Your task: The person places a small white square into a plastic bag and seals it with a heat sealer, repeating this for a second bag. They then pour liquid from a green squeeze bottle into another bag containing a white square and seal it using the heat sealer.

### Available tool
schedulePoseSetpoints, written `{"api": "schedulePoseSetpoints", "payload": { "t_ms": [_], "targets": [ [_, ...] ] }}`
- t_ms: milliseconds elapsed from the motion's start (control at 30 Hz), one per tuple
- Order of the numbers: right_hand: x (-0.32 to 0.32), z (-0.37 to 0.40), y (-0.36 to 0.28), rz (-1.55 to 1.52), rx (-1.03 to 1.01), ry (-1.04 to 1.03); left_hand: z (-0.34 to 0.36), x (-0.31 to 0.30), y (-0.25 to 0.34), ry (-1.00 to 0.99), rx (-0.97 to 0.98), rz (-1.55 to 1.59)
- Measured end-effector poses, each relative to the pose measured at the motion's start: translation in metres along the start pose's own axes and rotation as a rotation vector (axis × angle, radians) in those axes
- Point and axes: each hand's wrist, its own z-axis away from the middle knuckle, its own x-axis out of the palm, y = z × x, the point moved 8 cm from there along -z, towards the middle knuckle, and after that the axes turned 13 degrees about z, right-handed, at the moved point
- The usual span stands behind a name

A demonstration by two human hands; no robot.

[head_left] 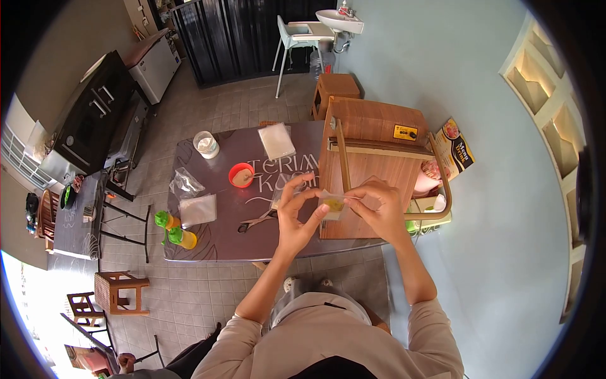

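Note:
A small clear plastic packet [333, 204] with something yellowish inside is held up between my two hands, over the wood-finished sealing machine [385, 183]. My left hand [295, 213] pinches its left edge between thumb and fingers. On the opposite edge, my right hand [379, 207] has a similar pinch. Behind my hands, the machine's metal bar [343, 151] is partly hidden. Left of my left hand lie scissors [255, 222] on the dark table [221, 237]. A red bowl [242, 175] of pale powder stands farther left.
Stacks of clear plastic bags [276, 141] lie on the table, with a crumpled bag [187, 183], a white-lidded jar [206, 144] and green-capped bottles [183, 238]. The wall [499, 189] is close on the right. Another person's hand [126, 362] shows at lower left.

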Motion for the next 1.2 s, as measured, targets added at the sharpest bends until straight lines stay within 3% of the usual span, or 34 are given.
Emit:
{"api": "schedulePoseSetpoints", "payload": {
  "t_ms": [167,400,867,1200],
  "targets": [
    [0.002,-0.005,-0.007,-0.002,-0.028,-0.029,-0.007,0.012,-0.005,-0.116,-0.054,0.003],
    [-0.001,-0.007,-0.013,0.091,-0.073,-0.015,-0.014,0.014,0.0,-0.117,-0.042,-0.021],
    [-0.008,-0.002,-0.017,0.143,-0.096,0.096,-0.016,0.012,0.022,-0.154,0.125,-0.244],
    [-0.011,-0.002,-0.012,0.17,-0.081,0.092,-0.018,0.012,0.008,-0.187,0.027,-0.153]
  ]
}}
